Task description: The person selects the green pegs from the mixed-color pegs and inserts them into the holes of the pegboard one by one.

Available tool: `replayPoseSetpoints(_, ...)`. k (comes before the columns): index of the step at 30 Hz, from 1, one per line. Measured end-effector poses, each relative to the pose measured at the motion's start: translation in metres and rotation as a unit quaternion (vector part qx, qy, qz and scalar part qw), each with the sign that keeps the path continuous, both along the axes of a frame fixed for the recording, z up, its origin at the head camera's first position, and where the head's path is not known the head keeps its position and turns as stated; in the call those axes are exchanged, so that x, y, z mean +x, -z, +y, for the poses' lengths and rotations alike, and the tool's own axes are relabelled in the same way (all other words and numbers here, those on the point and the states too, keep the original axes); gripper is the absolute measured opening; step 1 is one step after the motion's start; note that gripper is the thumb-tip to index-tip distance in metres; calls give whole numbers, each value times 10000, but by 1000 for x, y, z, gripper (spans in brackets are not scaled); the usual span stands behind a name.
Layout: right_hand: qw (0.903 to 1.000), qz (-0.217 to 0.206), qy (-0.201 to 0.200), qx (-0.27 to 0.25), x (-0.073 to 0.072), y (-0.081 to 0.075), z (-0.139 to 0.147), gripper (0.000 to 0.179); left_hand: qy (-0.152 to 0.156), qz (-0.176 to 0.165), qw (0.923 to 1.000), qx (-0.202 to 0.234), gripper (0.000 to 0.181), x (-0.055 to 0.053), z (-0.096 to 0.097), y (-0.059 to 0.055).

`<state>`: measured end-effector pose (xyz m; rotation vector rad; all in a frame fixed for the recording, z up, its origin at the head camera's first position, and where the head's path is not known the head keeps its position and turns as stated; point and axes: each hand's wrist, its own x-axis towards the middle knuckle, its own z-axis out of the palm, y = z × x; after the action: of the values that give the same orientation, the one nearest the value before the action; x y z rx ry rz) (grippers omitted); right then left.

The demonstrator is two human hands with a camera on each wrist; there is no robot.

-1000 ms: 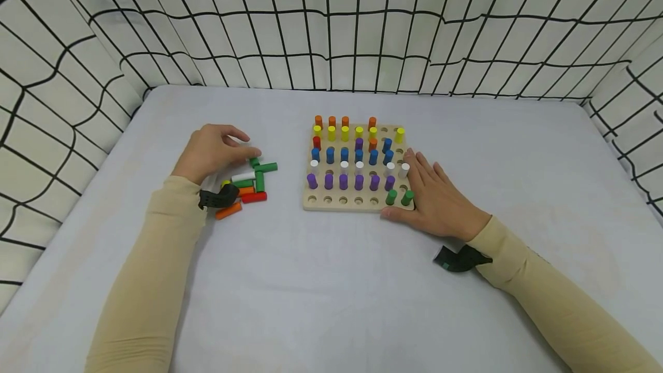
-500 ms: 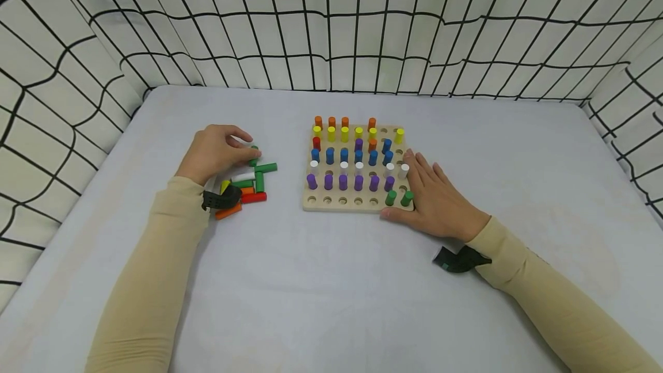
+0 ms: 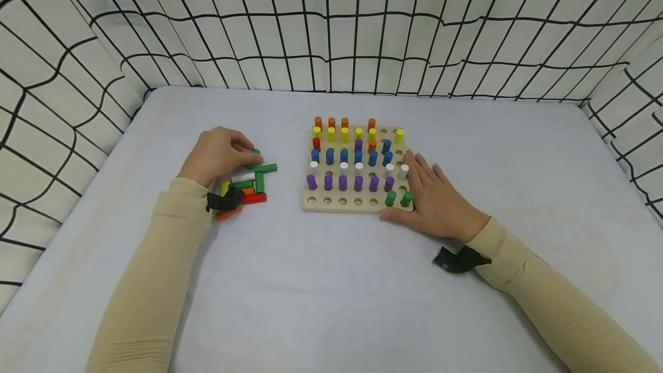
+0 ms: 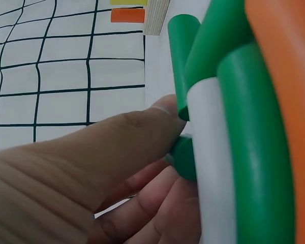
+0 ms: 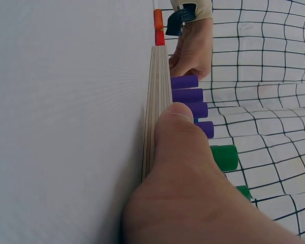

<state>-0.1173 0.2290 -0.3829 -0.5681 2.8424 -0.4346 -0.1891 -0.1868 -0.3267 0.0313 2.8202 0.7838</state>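
Note:
At the left of the table my left hand (image 3: pixel 216 154) pinches a green peg (image 4: pixel 184 158) between thumb and fingers; most of that peg is hidden by the hand in the head view. Right beside it lies a loose pile: another green peg (image 3: pixel 266 168), a white peg (image 4: pixel 213 152), a red peg (image 3: pixel 254 197), an orange peg (image 3: pixel 229 212) and others. My right hand (image 3: pixel 440 203) lies with straight fingers along the right edge of a wooden pegboard (image 3: pixel 335 209), thumb at its front corner. Coloured pegs stand upright in rows, with two green pegs (image 3: pixel 391 198) near that thumb.
Several holes in the board's front row hold no pegs. White cloth covers the table (image 3: pixel 321 281). Behind it and along both sides rises a white wall with a black wire grid (image 3: pixel 342 33). A black strap (image 3: pixel 461 259) sits at the right wrist.
My left hand has closed on a green peg at the far end of the pile, first tilting it up, then lowering slightly. The right hand and the board have stayed still.

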Motion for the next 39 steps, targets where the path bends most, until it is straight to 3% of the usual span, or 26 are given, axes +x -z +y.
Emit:
replayPoseSetpoints(11, 10000, -16, 2, 31, 0, 0, 0, 124, 120, 81, 9997, -193, 37, 2, 1, -3)
replayPoseSetpoints(22, 10000, -11, 10, 61, -1, -1, 0, 123, 33, 159, 9998, 129, 38, 2, 3, -9)
replayPoseSetpoints(39, 10000, -25, 9, 84, -1, -1, 0, 123, 229, 484, 9977, 415, 35, 9, 18, -21)
